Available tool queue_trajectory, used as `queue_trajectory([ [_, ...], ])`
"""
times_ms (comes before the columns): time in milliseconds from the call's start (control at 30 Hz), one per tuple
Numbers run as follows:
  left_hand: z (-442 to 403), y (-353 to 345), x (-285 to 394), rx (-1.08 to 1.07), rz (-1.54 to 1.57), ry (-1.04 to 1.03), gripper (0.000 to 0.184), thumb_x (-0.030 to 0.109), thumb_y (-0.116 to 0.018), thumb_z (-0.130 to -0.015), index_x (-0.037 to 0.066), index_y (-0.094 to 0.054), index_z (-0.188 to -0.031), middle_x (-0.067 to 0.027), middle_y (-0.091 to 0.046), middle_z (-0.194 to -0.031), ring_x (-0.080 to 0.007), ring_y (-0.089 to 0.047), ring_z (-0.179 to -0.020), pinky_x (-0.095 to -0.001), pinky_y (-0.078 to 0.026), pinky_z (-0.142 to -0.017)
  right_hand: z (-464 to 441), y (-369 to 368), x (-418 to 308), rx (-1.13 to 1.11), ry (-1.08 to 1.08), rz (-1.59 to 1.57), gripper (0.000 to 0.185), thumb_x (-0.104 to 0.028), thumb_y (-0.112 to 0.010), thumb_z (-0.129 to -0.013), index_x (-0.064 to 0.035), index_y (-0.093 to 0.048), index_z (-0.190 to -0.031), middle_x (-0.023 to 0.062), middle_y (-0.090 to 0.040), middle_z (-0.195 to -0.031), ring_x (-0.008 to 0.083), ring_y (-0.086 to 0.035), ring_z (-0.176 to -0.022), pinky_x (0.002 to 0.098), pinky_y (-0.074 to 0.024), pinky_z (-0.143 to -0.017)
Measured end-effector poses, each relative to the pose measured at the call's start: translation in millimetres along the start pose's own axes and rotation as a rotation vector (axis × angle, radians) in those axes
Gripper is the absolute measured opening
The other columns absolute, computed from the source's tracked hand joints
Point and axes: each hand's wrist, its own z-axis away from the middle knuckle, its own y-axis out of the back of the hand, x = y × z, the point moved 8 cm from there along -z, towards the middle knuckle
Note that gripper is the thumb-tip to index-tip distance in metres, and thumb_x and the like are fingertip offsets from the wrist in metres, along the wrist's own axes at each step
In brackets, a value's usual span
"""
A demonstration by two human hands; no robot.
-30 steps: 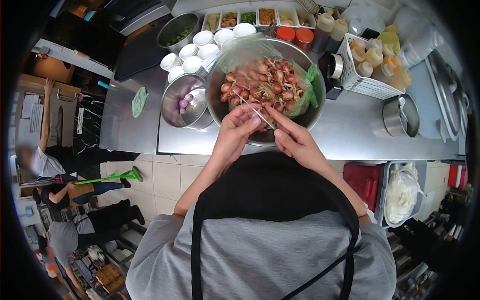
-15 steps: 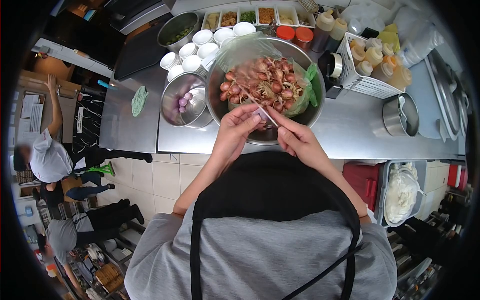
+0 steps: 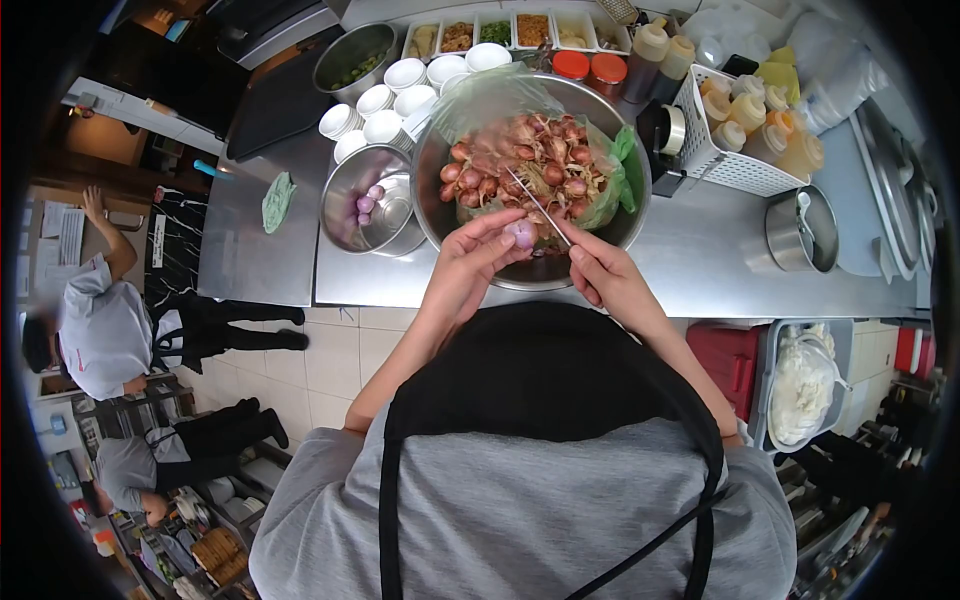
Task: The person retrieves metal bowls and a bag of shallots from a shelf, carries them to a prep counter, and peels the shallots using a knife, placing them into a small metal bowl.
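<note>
Between the fingertips of my left hand (image 3: 476, 255) is a peeled purple shallot (image 3: 521, 234). My right hand (image 3: 603, 270) grips a thin knife (image 3: 540, 207), its blade slanting up and left, just beside the shallot. Both hands are over the near rim of a large steel bowl (image 3: 637, 222). In that bowl, a clear plastic bag with green handles holds many unpeeled reddish-brown shallots (image 3: 545, 150). A smaller steel bowl (image 3: 400, 195) on the left contains several peeled shallots (image 3: 366, 208).
White cups (image 3: 384, 127) stand in stacks behind the small bowl. A crumpled green plastic piece (image 3: 279, 202) lies at left. Right of the big bowl are a white basket of bottles (image 3: 748, 165) and a steel pot (image 3: 802, 230). Several people (image 3: 100, 320) are on the left.
The knife has tilted away from the shallot, which now shows more plainly in my left fingers. My right hand has shifted slightly right. A person at left has moved.
</note>
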Motion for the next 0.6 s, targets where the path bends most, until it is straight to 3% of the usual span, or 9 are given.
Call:
queue_trajectory([
  [300,0,3,-5,0.007,0.044,0.061,0.030,0.005,-0.051,-0.085,-0.002,-0.050,-0.113,-0.0113,-0.056,-0.107,-0.0177,-0.056,-0.095,-0.0307,-0.046,-0.086,0,17,18,0.102,-0.010,0.098,0.039,-0.018,-0.039,-0.091,-0.0164,-0.039,-0.130,-0.0035,-0.035,-0.057,0.0057,-0.035,-0.051,0.0197,-0.0337,-0.049],
  [500,0,-1,0,0.015,0.032,0.047,0.032,0.007,-0.051,-0.085,-0.002,-0.048,-0.116,-0.0098,-0.052,-0.114,-0.0173,-0.055,-0.098,-0.0320,-0.044,-0.089,7,20,25,0.075,-0.135,0.158,0.040,-0.017,-0.040,-0.091,-0.0141,-0.037,-0.130,-0.0026,-0.037,-0.061,0.0061,-0.037,-0.056,0.0199,-0.0347,-0.052],
  [600,-1,-1,-4,0.024,0.038,0.034,0.034,0.006,-0.049,-0.086,-0.003,-0.045,-0.119,-0.0117,-0.054,-0.111,-0.0184,-0.055,-0.100,-0.0298,-0.045,-0.088,9,9,4,0.124,-0.003,0.133,0.041,-0.016,-0.040,-0.091,-0.0127,-0.036,-0.131,-0.0031,-0.037,-0.061,0.0062,-0.038,-0.057,0.0202,-0.0353,-0.053],
])
